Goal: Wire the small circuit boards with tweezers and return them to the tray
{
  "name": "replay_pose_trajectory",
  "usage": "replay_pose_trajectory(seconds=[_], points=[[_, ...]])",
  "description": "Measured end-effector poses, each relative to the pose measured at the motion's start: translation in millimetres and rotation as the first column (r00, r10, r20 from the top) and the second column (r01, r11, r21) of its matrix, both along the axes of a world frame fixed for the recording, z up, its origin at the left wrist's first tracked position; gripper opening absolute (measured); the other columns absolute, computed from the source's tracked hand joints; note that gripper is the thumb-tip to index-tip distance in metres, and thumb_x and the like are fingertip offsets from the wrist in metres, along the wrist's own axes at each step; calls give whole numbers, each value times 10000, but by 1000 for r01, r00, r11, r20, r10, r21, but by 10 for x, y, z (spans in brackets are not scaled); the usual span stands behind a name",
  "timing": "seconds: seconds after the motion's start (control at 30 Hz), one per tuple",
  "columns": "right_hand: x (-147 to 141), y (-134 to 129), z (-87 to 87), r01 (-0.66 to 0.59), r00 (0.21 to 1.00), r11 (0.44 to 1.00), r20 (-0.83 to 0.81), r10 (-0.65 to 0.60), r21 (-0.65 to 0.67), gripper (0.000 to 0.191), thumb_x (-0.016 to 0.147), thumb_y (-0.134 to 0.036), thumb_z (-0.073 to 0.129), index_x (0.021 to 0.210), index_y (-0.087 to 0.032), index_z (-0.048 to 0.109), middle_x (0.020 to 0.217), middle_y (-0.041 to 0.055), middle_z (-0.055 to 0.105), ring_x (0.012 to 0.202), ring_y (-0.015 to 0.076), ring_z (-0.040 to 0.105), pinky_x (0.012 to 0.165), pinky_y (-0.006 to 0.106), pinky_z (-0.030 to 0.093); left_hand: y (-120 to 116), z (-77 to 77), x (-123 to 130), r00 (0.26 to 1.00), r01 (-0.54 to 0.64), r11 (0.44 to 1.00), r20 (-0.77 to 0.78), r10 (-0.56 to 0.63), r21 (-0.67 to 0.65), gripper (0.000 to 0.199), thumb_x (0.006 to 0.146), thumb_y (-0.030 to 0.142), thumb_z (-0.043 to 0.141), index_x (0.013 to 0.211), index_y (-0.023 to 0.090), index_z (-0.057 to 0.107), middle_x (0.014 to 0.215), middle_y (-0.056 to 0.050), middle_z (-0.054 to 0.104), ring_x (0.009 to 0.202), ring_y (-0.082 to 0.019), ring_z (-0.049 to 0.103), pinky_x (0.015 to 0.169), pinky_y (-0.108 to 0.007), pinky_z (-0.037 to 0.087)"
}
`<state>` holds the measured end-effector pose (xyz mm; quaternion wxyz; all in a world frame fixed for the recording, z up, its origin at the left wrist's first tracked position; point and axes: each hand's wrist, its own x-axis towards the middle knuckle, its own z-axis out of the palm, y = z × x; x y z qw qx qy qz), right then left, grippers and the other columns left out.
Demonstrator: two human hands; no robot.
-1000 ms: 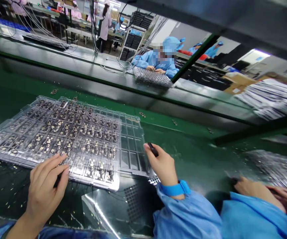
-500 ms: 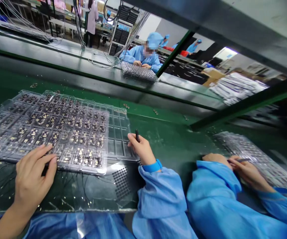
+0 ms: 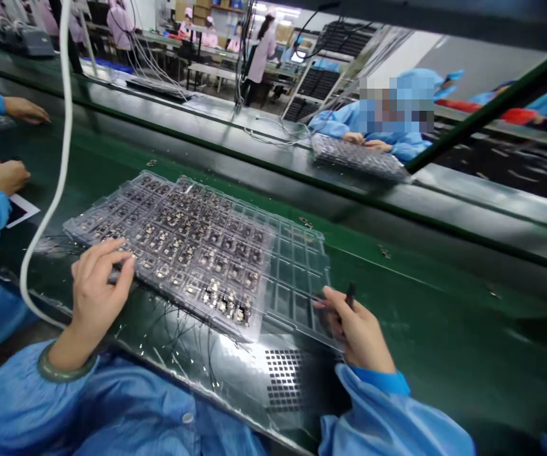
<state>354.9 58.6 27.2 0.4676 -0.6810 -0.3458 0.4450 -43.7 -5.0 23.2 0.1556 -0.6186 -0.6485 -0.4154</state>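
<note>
The left hand (image 3: 100,285) is bending its fingers loosely at the front edge of a clear tray (image 3: 257,332); whether it is gripping anything, I cannot tell. The tray is lying on the green counter (image 3: 411,304), its cells holding small boards (image 3: 228,305). A second tray (image 3: 297,253) is sticking out past its right side. At that second tray's right edge, the right hand (image 3: 361,326) is gripping a black tool (image 3: 351,292), which is pointing up between thumb and forefinger. Thin black wires (image 3: 202,354) are trailing below the front edge, and a grid of black squares (image 3: 283,380) is lying near the right hand. A white cable (image 3: 64,126) is hanging at the left, near a co-worker's hand (image 3: 2,176).
</note>
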Motion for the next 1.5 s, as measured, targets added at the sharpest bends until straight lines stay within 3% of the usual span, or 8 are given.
replay_pose_trajectory(seconds=[0.17,0.37,0.67,1.0,1.17,1.33,1.43,1.5], points=[[-45,-40,84,2,1000,1000,-7,-2,-4,349,600,-440,799,675,-165,597,465,-28,503,354,50,290,308,200,180,182,149,-504,985,-161,956,-108,138,-246,200,921,324,494,924,212,660,1140,-106,662,1095,-323,575,902,-474,437],[-39,-39,70,42,997,999,62,-43,26,345,636,-434,779,774,-150,641,504,-2,547,362,63,312,319,229,202,519,210,-935,945,-45,827,-293,-147,-560,354,919,377,431,1022,194,715,1229,-134,613,1159,-320,537,984,-463,409],[-71,-34,79,24,996,1000,81,-24,4,361,655,-469,755,783,-155,632,439,-31,485,336,68,294,313,230,172,741,393,-1012,900,0,718,-312,-303,-696,264,816,373,548,962,252,732,1253,-109,622,1127,-360,568,908,-470,438],[35,-10,32,112,965,989,228,-132,101,578,688,-494,719,1129,-178,521,764,77,669,421,89,404,394,255,334,730,413,-1007,899,96,730,-257,-356,-676,241,771,371,546,875,178,647,1273,-164,585,1181,-358,537,939,-501,423],[69,-10,55,183,944,962,235,-230,204,507,687,-434,719,1077,-163,540,812,97,665,418,83,389,422,284,334,596,359,-971,926,176,797,-179,-333,-577,287,879,369,461,974,134,595,1004,-73,671,949,-249,646,857,-401,498],[44,-71,241,399,808,748,183,-560,530,382,750,-344,579,1082,-170,508,754,42,593,482,122,447,457,293,315,383,331,-854,953,214,889,-112,-281,-405,332,934,398,400,984,133,594,961,24,628,980,-176,614,999,-429,418],[-139,-277,400,410,757,659,168,-631,631,208,776,-367,571,935,-233,587,670,31,575,483,151,463,458,318,319,183,355,-598,967,253,900,78,-241,-354,292,941,341,412,1116,154,551,1000,14,611,865,-141,630,834,-315,507],[-369,-485,472,281,812,742,262,-522,608,152,788,-388,612,858,-255,638,625,43,598,514,181,517,473,328,358,41,368,-302,905,416,833,253,-341,-365,239,870,282,559,1081,173,537,798,25,605,638,-113,606,607,-236,508]])
